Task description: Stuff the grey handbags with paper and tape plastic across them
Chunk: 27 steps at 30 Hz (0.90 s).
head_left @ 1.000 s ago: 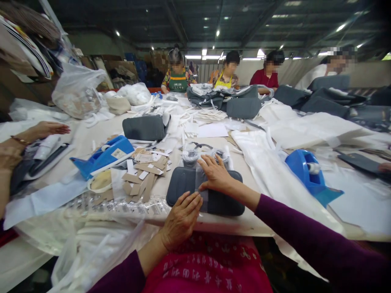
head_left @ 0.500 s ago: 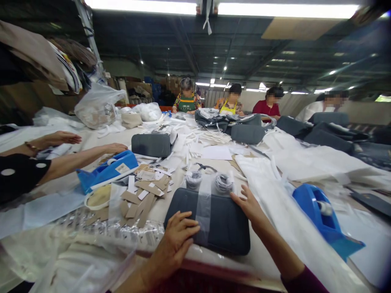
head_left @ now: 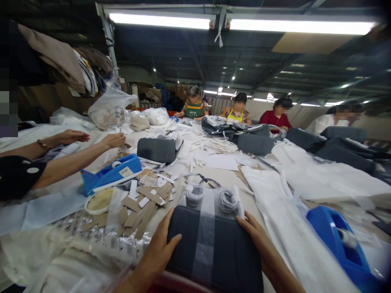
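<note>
Gripping a dark grey padded case [head_left: 226,248] from both sides, the left hand [head_left: 157,252] clasps its left edge with the thumb laid on top, and the right hand [head_left: 264,248] closes over its right edge, fingers [head_left: 249,224] wrapped on the rim. The case lies flat at the bottom centre of the frame, on the near edge of the desk [head_left: 229,179], with a strip of clear tape [head_left: 204,240] running down its middle. Just beyond it sit two bagged coils of cord [head_left: 210,197]. To the lower left, cardboard strips [head_left: 143,201] lie scattered beside a roll of tape [head_left: 99,200] and a blue tape dispenser [head_left: 111,173]. A second blue tape dispenser [head_left: 345,244] sits at the lower right, next to white fabric [head_left: 284,219]. From the left edge, another person's two arms reach across the desk, one hand [head_left: 114,140] near the dispenser. Another grey case [head_left: 157,149] stands further back.
</note>
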### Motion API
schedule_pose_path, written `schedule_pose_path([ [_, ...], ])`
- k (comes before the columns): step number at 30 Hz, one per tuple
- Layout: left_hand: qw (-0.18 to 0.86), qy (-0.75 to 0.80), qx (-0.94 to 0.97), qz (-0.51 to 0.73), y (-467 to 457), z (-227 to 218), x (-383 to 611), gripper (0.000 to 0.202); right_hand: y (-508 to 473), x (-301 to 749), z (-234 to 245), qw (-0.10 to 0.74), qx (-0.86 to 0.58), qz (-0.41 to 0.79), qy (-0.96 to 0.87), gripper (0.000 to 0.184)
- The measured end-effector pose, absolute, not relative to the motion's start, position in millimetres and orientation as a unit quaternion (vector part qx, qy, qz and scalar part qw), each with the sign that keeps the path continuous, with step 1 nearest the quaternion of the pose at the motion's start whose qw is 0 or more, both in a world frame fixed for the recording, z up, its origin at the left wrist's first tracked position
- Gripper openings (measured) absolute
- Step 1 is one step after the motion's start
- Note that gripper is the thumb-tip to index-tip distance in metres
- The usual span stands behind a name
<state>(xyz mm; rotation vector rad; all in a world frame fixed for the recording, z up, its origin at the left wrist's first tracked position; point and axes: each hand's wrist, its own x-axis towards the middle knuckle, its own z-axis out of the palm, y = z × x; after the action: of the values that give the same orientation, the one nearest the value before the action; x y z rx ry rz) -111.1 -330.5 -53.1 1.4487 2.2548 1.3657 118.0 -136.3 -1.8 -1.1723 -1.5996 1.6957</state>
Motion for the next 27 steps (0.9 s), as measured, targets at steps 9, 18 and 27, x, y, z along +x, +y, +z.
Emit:
schedule_pose_path([
  [9, 0.014, 0.782, 0.497, 0.377, -370.2, -39.7, -106.2, 0.057, -124.5, 109.5, 21.6, 0.286, -0.468, 0.370, -0.750, 0.077],
  [18, -0.078, 0.726, 0.604, 0.318, -213.5, 38.4, -153.0, 0.032, -43.1, -4.8, 43.8, 0.167, -0.263, 0.258, -0.915, 0.045],
  [27, 0.092, 0.792, 0.587, 0.140, -130.8, 28.3, -163.4, 0.012, -10.5, -26.8, 15.7, -0.050, -0.209, 0.244, -0.946, 0.040],
])
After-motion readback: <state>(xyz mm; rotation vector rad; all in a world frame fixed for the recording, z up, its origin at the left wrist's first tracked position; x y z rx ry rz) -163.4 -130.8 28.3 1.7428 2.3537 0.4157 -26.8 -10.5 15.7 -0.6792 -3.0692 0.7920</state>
